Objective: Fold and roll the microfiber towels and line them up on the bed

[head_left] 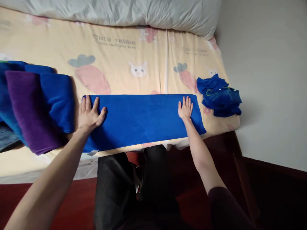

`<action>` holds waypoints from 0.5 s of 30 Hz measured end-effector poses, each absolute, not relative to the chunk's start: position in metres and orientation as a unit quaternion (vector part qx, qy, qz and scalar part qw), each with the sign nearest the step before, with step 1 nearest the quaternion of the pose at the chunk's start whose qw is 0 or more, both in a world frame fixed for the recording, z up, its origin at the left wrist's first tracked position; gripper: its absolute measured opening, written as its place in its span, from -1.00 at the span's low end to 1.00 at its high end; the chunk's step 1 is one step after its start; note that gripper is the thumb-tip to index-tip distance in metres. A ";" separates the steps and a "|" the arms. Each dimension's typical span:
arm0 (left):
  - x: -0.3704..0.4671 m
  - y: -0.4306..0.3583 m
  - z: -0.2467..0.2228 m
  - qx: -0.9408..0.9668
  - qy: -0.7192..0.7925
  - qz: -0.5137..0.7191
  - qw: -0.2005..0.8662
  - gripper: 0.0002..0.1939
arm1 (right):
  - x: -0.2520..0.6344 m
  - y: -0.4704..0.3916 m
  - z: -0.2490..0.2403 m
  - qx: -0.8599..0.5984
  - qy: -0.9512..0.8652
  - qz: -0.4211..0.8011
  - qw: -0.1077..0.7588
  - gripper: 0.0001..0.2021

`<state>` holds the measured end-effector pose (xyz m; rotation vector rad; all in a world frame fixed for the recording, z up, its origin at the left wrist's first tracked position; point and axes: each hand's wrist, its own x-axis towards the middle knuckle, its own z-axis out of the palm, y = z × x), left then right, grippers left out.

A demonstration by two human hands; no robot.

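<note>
A blue towel (144, 119) lies flat in a long rectangle along the front edge of the bed, with a small white tag (93, 153) at its near left corner. My left hand (90, 113) rests on the towel's left end, fingers spread. On the right end lies my right hand (185, 108), palm down with the fingers stretched out. Neither hand grips the cloth. To the left are folded blue towels (59, 99) and a folded purple towel (31, 111). A crumpled bundle of blue cloth (219, 95) with a thin green edge sits to the right.
The bed (120, 70) has a cream sheet printed with carrots and rabbits. A pale grey quilt or pillow (115, 12) lies along the far side. A white wall (268, 80) stands at the right. Below is a dark red floor (79, 201).
</note>
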<state>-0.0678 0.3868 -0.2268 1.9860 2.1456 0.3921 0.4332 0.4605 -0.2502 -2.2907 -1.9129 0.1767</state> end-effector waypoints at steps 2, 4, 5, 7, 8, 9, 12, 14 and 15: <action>-0.069 0.387 -0.229 0.670 0.724 0.138 0.090 -0.23 | 0.460 0.473 -0.250 -0.776 -0.626 0.055 0.061 -0.37; -0.071 0.388 -0.232 0.670 0.723 0.142 0.088 -0.24 | 0.479 0.483 -0.250 -0.780 -0.622 0.054 0.044 -0.35; -0.073 0.390 -0.233 0.670 0.723 0.144 0.088 -0.24 | 0.485 0.487 -0.250 -0.782 -0.620 0.052 0.037 -0.35; -0.076 0.395 -0.235 0.669 0.723 0.149 0.087 -0.24 | 0.492 0.495 -0.250 -0.784 -0.618 0.050 0.029 -0.34; -0.077 0.397 -0.235 0.669 0.723 0.151 0.089 -0.24 | 0.493 0.498 -0.249 -0.784 -0.619 0.050 0.028 -0.33; -0.078 0.399 -0.235 0.669 0.722 0.151 0.091 -0.24 | 0.493 0.500 -0.249 -0.783 -0.620 0.050 0.028 -0.33; -0.077 0.391 -0.233 0.677 0.714 0.157 0.090 -0.22 | 0.492 0.497 -0.246 -0.774 -0.630 0.047 0.038 -0.31; -0.074 0.369 -0.232 0.687 0.703 0.166 0.084 -0.24 | 0.493 0.480 -0.244 -0.754 -0.654 0.040 0.056 -0.31; -0.072 0.353 -0.233 0.691 0.698 0.168 0.084 -0.26 | 0.496 0.466 -0.243 -0.736 -0.673 0.039 0.067 -0.31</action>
